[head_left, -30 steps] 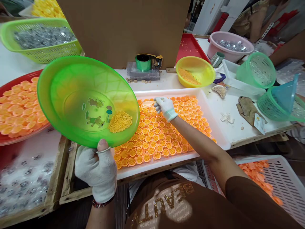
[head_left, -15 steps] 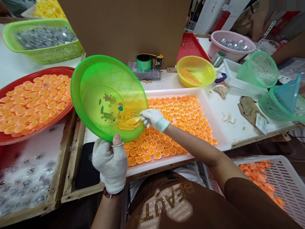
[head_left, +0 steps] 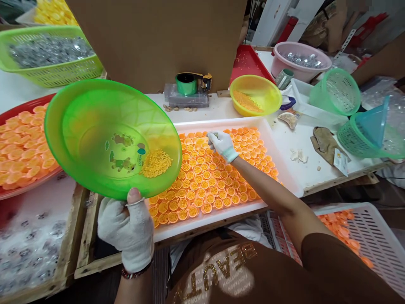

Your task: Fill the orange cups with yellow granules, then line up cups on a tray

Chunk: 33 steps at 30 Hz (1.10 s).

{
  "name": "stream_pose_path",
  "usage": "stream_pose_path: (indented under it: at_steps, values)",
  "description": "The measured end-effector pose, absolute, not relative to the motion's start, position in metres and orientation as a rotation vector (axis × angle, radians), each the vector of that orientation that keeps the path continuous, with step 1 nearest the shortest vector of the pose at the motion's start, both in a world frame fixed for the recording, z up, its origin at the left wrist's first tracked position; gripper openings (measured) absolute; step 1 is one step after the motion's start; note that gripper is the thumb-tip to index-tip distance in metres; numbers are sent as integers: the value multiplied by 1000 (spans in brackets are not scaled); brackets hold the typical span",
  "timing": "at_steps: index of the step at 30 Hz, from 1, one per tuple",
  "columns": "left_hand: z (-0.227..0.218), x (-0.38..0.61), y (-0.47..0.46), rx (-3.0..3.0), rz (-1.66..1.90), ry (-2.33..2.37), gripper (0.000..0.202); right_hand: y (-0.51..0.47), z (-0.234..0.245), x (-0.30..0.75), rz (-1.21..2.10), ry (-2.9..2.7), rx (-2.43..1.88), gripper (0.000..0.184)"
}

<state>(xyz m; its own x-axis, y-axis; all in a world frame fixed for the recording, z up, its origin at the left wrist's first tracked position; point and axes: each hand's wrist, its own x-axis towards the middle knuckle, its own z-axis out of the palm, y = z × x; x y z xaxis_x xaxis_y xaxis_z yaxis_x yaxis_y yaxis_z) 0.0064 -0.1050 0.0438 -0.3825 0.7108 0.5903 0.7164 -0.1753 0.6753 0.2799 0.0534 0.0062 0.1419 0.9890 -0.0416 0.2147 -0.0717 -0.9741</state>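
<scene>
My left hand (head_left: 126, 230), in a white glove, grips the near rim of a translucent green bowl (head_left: 95, 126) and holds it tilted above the table. A small heap of yellow pellets (head_left: 156, 162) lies at its low side. My gloved right hand (head_left: 223, 145) hovers over the far rows of a white tray (head_left: 281, 169) packed with orange caps (head_left: 205, 181), many of them filled with yellow. Its fingers are pinched on a small spoon that barely shows.
A red tray of orange caps (head_left: 19, 147) sits at left, behind it a green basket of silvery pieces (head_left: 47, 55). A cardboard box (head_left: 158, 42), tape dispenser (head_left: 186, 84), yellow bowl (head_left: 256, 95), pink basin (head_left: 300, 61) and green baskets (head_left: 335, 90) stand behind. Another person's arm (head_left: 379, 63) is at far right.
My right hand left the bowl's pellets and moved out over the tray's far rows. The green bowl swung back to the left.
</scene>
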Motion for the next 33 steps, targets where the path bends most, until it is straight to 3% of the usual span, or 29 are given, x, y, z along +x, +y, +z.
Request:
stream_pose_path:
  at_steps: [4,11,17,20,26,33]
  values:
    - [45,8,-104,-1771,-1689,-1969,44,54,-6,283,823,-1464,-1389,15]
    - [44,13,-100,-1837,-1681,-1956,42,53,26,268,1099,-1133,-1424,17]
    - [43,23,-99,-1868,-1705,-1918,44,42,28,227,970,-1585,-1257,10]
    - [44,27,-99,-1874,-1717,-1905,43,29,26,204,1199,-1547,-1306,12]
    - [40,23,-100,-1885,-1721,-1922,42,20,26,190,1833,-926,-1296,17]
    - [43,5,-109,-1764,-1682,-1995,43,55,29,226,1629,-830,-1295,16]
